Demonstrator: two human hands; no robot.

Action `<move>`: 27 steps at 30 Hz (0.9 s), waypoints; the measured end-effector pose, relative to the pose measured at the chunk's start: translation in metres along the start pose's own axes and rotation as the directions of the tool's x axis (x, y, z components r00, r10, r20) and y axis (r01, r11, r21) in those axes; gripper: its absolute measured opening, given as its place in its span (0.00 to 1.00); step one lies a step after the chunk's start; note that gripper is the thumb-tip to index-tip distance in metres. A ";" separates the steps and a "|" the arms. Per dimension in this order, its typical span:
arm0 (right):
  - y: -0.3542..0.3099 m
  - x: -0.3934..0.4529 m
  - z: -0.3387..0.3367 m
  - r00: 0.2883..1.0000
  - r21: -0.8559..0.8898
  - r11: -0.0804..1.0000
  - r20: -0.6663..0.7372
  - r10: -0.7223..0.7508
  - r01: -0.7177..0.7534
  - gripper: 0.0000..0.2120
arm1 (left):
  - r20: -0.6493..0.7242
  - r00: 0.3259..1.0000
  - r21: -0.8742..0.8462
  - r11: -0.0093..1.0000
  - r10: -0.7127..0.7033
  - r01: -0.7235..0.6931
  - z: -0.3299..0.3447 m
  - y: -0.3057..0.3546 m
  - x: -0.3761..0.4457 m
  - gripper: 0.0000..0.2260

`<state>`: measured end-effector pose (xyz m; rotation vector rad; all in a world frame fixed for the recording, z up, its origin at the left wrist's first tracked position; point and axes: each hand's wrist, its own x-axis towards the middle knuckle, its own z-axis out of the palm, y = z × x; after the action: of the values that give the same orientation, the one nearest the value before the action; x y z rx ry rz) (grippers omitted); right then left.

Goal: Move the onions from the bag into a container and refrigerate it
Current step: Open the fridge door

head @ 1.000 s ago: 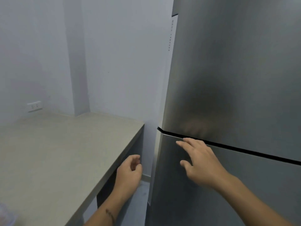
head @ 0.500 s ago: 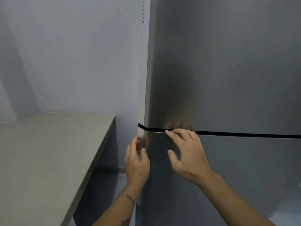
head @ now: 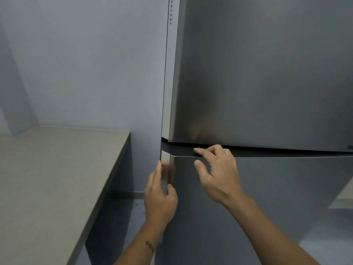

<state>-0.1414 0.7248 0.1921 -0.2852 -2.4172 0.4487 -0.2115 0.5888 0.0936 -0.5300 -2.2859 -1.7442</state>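
A tall steel refrigerator fills the right of the view, with an upper door (head: 257, 73) and a lower door (head: 267, 197) split by a dark gap. My left hand (head: 159, 199) grips the lower door's left edge, fingers behind it and thumb on the front. My right hand (head: 217, 173) rests its fingertips on the top lip of the lower door, in the gap. The lower door stands slightly away from the body. No onions, bag or container are in view.
A grey-beige counter (head: 57, 178) runs along the left, its edge close to the refrigerator's side. A pale wall (head: 86, 64) stands behind it. A narrow strip of floor (head: 137, 207) shows between counter and refrigerator.
My left hand rose from beside the counter to the lower door's left edge and took hold of it. My right hand's fingertips settled into the gap, and the door came slightly outward.
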 end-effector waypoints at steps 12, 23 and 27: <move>-0.005 -0.078 -0.089 0.970 -0.086 0.993 0.224 0.098 -0.081 0.18 | -0.106 0.994 -0.088 0.995 0.027 -0.037 -0.047 0.061 -0.162 0.19; 0.054 -0.210 -0.236 0.950 -0.065 0.997 0.309 0.053 -0.035 0.28 | 0.191 0.981 -0.034 0.999 0.041 -0.035 0.005 0.152 -0.223 0.12; 0.085 -0.242 -0.288 0.915 -0.124 0.991 0.390 0.102 -0.057 0.34 | 0.444 0.886 0.071 0.981 0.133 -0.183 0.055 0.180 -0.244 0.10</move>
<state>0.2352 0.7976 0.2318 -0.3720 -2.8417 0.4440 0.0875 0.6464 0.1444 -1.1542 -2.5178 -1.5261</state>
